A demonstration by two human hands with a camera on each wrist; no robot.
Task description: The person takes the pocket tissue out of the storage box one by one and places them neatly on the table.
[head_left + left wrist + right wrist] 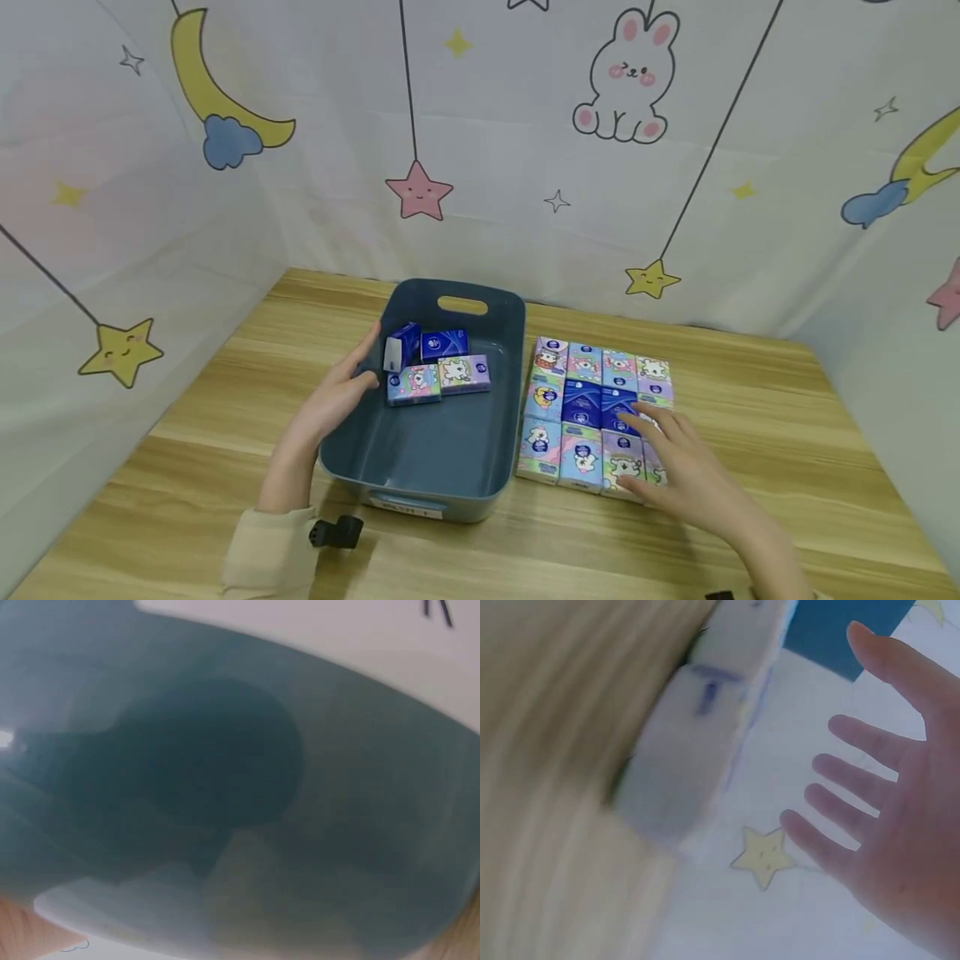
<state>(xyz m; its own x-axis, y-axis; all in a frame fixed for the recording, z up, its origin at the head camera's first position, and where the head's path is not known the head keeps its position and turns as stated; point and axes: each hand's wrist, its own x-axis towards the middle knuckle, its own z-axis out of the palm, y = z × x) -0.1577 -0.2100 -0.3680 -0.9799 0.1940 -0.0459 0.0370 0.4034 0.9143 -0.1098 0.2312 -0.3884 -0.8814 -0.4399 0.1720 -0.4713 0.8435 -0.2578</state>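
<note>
My left hand [327,410] is at the left side of a blue-grey plastic bin [442,454], its thumb over the rim and its fingers along the outside wall. In the left wrist view the bin's wall [360,795] fills nearly everything. Small tissue packs lie inside: two dark blue ones, one of them [445,344] flat and the other [402,346] tipped up, plus a pink-and-blue pack [414,384] and a purple one [465,374]. My right hand [693,475], fingers spread, hovers over the right side of a block of tissue packs [581,454]. Nothing is between its fingers in the right wrist view.
The packs beside the bin stand in tight rows, cartoon-printed ones around two dark blue packs [582,404]. Both groups are on a wood-grain table [810,467]. A white printed curtain [502,208] encloses the table's back and sides.
</note>
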